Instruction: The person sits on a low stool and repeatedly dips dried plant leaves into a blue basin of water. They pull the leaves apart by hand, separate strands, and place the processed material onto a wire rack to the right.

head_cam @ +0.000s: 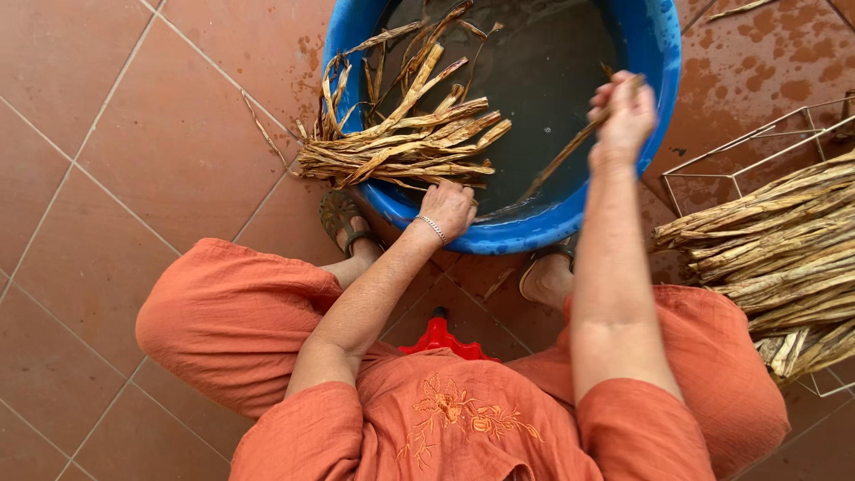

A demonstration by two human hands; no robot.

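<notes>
A blue plastic tub (525, 233) of dark water stands on the floor between my feet. A bundle of dried tan leaf strips (401, 142) lies across its left rim, partly in the water. My left hand (448, 207) rests on the near rim, pressing the ends of that bundle. My right hand (623, 111) is raised over the tub's right side, closed on a single long wet strip (561, 160) that slants down into the water.
A thick pile of dried strips (784, 258) lies on a white wire rack (757, 151) at my right. The floor is wet terracotta tile (116, 178). A red stool (438, 337) shows between my knees. Loose strips lie on the tiles by the tub.
</notes>
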